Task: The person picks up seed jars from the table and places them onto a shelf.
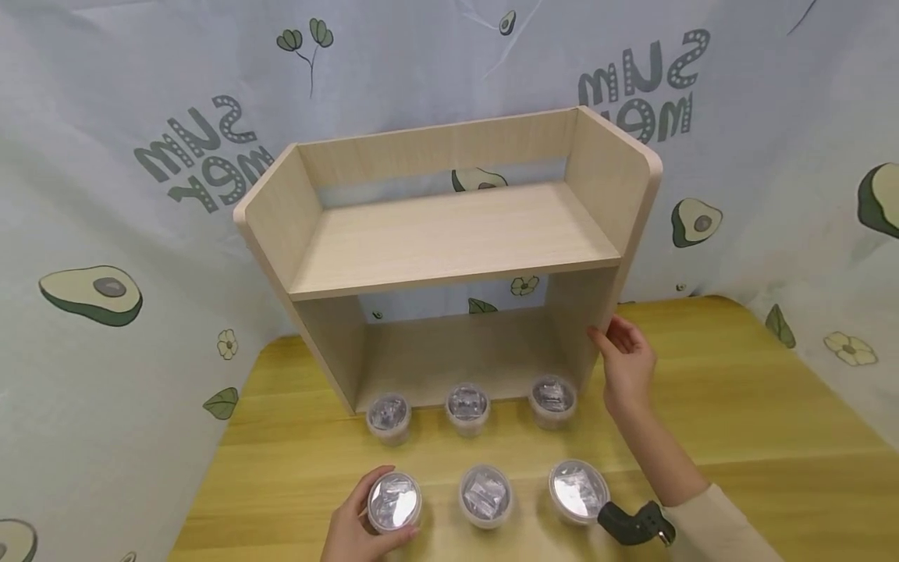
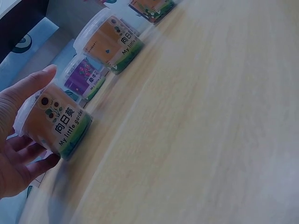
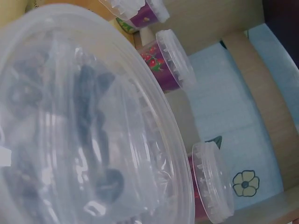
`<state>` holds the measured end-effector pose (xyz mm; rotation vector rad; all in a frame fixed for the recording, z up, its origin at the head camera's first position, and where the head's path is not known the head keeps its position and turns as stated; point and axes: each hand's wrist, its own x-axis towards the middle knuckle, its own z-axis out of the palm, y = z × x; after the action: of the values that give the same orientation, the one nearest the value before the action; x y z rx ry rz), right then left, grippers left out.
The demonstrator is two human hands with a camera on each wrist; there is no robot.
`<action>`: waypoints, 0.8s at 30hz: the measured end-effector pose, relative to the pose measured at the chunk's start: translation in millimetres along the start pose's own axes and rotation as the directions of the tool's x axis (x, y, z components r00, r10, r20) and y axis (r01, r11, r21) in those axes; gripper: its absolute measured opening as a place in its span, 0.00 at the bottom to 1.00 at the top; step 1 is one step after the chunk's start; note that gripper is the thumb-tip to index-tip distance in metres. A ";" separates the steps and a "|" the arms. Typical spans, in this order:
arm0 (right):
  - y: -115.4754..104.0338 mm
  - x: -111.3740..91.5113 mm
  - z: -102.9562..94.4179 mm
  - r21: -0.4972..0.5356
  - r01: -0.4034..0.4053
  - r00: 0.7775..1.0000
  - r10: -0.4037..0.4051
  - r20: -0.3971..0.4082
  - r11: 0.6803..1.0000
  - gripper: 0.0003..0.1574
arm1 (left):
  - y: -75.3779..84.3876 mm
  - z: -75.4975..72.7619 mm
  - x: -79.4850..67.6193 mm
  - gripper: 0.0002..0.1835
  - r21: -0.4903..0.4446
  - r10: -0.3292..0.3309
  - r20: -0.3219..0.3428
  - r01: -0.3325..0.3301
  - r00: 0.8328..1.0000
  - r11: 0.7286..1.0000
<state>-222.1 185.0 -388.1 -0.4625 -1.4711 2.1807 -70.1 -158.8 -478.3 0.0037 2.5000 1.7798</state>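
Note:
My left hand (image 1: pixel 361 519) holds a clear lidded plastic tub (image 1: pixel 395 502) at the left end of the front row. In the left wrist view, thumb and fingers wrap this tub (image 2: pixel 58 122), which has an orange sunflower label. My right hand (image 1: pixel 628 367) grips the lower front edge of the right side panel of a pale wooden shelf (image 1: pixel 456 234), thumb on the inner side. A middle tub (image 1: pixel 486 497) and a right tub (image 1: pixel 579 492) complete the front row. The right wrist view does not show the hand; a lid (image 3: pixel 93 121) fills much of it.
Three more tubs, left (image 1: pixel 389 417), middle (image 1: pixel 467 408) and right (image 1: pixel 552 400), stand along the shelf's front; purple labels show on some. A dark wrist mount (image 1: pixel 635 524) overlaps the front right tub. Behind the yellow wooden table (image 1: pixel 709 375) hangs a printed cloth (image 1: pixel 421 70).

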 end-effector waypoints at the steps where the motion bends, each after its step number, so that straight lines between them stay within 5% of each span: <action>1: -0.5 0.0 0.8 -0.001 0.003 1.000 -0.003 0.003 1.000 0.16 | 0.1 0.1 0.3 0.43 0.004 0.003 -0.004 -0.003 1.000 1.000; 17: -1.9 -2.2 3.2 -0.007 -0.007 1.000 0.007 -0.012 1.000 0.15 | 26.2 1.7 10.6 0.39 0.030 0.080 -0.114 -0.077 0.990 0.997; 24: -0.8 -4.3 3.3 -0.025 0.002 1.000 -0.002 -0.008 1.000 0.14 | 33.1 0.4 13.5 0.38 0.033 0.127 -0.102 -0.125 0.987 0.992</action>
<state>-220.0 180.3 -386.0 -0.4772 -1.4953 2.1595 -84.9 -147.0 -447.9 0.0741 2.6511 1.8393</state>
